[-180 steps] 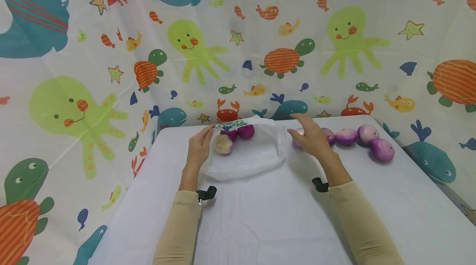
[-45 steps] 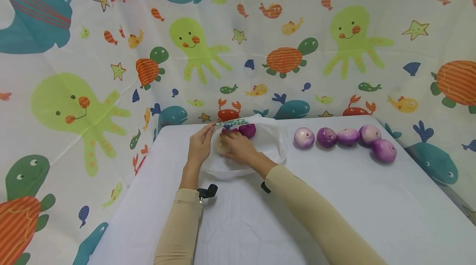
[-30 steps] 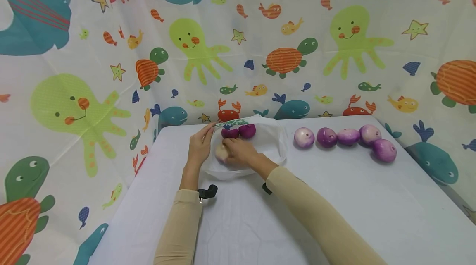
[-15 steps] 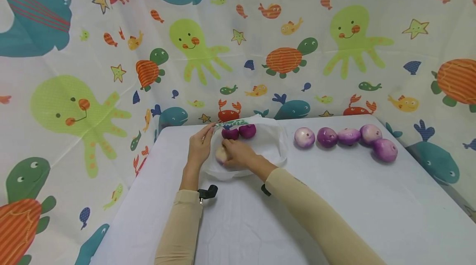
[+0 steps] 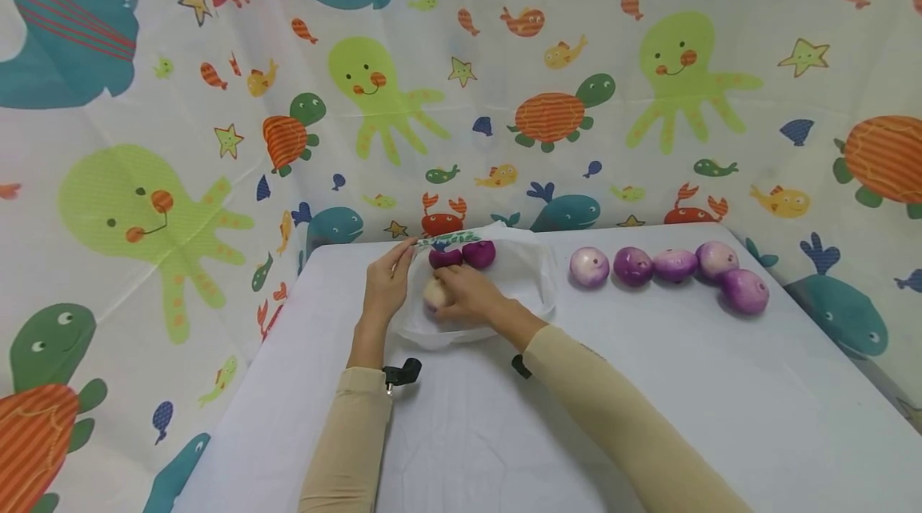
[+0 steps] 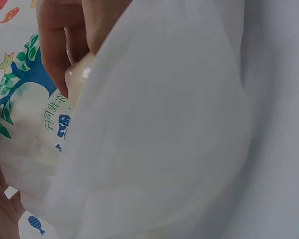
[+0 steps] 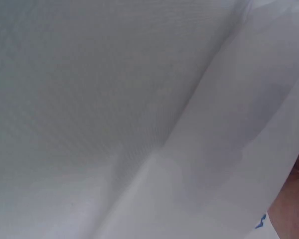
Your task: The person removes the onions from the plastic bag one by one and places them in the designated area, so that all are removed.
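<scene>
A white plastic bag (image 5: 515, 277) with a green and blue print lies mouth-open towards me at the back of the table. My left hand (image 5: 385, 282) holds its left rim, thumb and fingers near the upper corner. Inside the bag, my right hand (image 5: 468, 293) grips a pale onion (image 5: 434, 294), its fingers curled over the onion's right side. Two dark purple onions (image 5: 479, 254) sit behind it, deeper in the bag. In the left wrist view, the right hand (image 6: 65, 30) reaches down onto the pale onion (image 6: 79, 77), which the bag's film partly hides.
Right of the bag, several purple onions (image 5: 674, 265) stand in a row on the white-covered table (image 5: 576, 409). A curtain (image 5: 461, 121) printed with sea animals hangs close behind the table and along its left side.
From above the onions on the right, my right hand has moved left into the bag and onto the pale onion. That onion now sits slightly nearer me. My left hand stays on the rim.
</scene>
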### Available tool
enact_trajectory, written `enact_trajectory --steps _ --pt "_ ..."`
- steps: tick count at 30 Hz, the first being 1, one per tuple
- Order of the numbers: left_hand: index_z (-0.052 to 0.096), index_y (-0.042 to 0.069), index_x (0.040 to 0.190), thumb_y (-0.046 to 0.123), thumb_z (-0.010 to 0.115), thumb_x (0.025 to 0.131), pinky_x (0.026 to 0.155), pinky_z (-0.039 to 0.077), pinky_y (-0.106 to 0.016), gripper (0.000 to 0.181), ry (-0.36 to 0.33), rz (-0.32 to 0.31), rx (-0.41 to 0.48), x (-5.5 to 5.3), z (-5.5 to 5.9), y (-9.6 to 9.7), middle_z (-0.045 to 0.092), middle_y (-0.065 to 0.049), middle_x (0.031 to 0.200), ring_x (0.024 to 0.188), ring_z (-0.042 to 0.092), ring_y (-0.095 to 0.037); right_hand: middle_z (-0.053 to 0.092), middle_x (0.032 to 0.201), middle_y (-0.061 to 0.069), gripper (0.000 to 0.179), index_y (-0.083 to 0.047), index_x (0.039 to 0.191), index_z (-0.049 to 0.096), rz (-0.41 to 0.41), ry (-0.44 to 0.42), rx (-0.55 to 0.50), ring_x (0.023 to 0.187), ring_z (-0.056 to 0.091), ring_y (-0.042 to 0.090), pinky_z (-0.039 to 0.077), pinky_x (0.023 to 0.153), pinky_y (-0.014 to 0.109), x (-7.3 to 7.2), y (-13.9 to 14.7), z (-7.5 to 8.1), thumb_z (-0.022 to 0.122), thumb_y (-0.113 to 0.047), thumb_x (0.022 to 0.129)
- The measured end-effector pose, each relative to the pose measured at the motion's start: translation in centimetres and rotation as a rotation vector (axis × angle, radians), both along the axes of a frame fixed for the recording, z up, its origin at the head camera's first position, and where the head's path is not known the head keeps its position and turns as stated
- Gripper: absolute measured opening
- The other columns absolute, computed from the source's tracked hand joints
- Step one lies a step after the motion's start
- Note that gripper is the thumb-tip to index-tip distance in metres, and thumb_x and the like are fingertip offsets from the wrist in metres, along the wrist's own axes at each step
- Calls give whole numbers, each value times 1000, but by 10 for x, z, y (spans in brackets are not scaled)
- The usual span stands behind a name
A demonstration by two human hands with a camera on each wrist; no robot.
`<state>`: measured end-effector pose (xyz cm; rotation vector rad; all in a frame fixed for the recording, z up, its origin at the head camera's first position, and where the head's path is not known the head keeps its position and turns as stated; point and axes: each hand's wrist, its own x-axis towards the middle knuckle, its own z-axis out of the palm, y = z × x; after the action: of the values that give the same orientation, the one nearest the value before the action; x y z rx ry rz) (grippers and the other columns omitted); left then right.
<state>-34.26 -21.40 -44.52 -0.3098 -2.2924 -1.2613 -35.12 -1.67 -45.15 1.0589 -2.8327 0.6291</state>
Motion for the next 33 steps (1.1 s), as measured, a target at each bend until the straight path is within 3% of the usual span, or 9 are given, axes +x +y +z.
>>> enact_trajectory --steps 11,18,33 --pt "68 14 138 33 52 110 116 49 -49 37 -7 -6 6 -1 0 0 67 -9 141 138 60 -29 61 148 9 73 -9 149 54 1 8 -63 132 56 27 46 119 44 5 16 9 80 -33 86" --pt "67 15 139 35 51 111 115 49 -48 38 -26 2 2 0 -1 1 67 -8 142 139 59 -28 57 153 10 73 -11 151 54 -7 16 -117 136 54 30 47 118 47 12 31 6 80 -34 87" --pt "66 16 141 37 50 111 116 49 -48 40 -45 -8 18 1 -1 1 66 -7 143 139 59 -28 55 155 7 76 -16 154 51 -94 -5 -292 143 51 29 48 117 50 23 67 13 84 -32 88"
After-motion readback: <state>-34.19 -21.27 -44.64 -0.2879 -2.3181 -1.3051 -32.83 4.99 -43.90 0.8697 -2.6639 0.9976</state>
